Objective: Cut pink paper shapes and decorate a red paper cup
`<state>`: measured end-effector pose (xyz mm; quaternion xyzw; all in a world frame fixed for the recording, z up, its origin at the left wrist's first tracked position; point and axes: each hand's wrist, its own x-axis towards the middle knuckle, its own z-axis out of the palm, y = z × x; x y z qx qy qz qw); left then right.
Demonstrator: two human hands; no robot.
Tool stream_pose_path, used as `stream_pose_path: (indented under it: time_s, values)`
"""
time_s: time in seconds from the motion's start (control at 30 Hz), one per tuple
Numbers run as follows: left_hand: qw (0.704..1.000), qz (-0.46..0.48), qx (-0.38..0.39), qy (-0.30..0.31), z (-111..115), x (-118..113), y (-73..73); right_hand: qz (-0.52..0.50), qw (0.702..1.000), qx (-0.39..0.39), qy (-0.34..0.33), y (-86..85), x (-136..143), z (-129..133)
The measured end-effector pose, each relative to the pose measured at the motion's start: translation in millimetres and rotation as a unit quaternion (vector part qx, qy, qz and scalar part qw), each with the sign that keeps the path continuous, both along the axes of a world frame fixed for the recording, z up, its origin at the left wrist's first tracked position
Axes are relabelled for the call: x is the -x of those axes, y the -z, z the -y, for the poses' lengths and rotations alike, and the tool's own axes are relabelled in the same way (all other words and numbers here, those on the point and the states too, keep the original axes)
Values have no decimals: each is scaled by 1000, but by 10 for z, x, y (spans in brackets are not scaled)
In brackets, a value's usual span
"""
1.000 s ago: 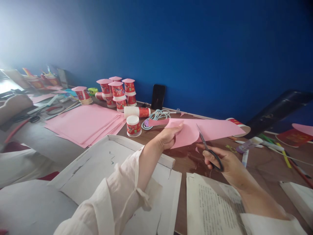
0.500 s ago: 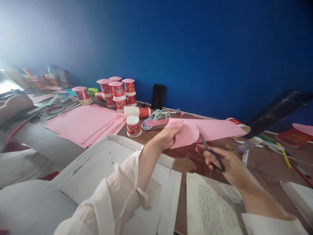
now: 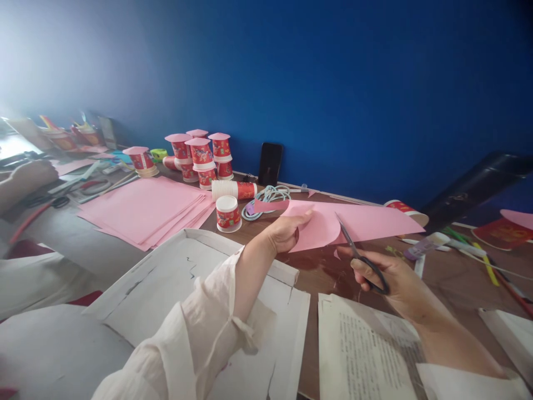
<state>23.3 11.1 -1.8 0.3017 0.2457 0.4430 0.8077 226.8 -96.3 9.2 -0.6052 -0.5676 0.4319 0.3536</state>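
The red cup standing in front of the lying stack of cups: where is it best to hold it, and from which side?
Probably around the red cup's side wall, coming from above on the near side, over the white tray. The wall shows there, above the flared white lower rim; the lying cups crowd behind and the coiled cable at right.

Left hand point(image 3: 286, 232) partly hidden beneath pink paper point(image 3: 372, 221), printed page point(image 3: 362, 355) cropped by bottom edge
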Motion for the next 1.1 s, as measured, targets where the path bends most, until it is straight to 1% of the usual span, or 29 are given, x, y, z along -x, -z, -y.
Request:
stream_pose_path:
  time_s: [0.23,0.47,0.67,0.83,1.1]
  values:
    - [1000,-1,3,0,5,16,-5,-29,999,6,17,-33,19,51]
    - [1000,-7,-4,4,1,26,-12,-8,1000,-1,13,-31,-2,44]
    - [1000,-3,-12,10,-9,32,8,15,999,27,-18,8,-113,5]
    - [1000,-4,-12,25,-26,42,35,17,999,32,-15,30,-165,-9]
    - [999,-7,-16,38,-37,49,49,27,998,50,-5,-36,-152,5]
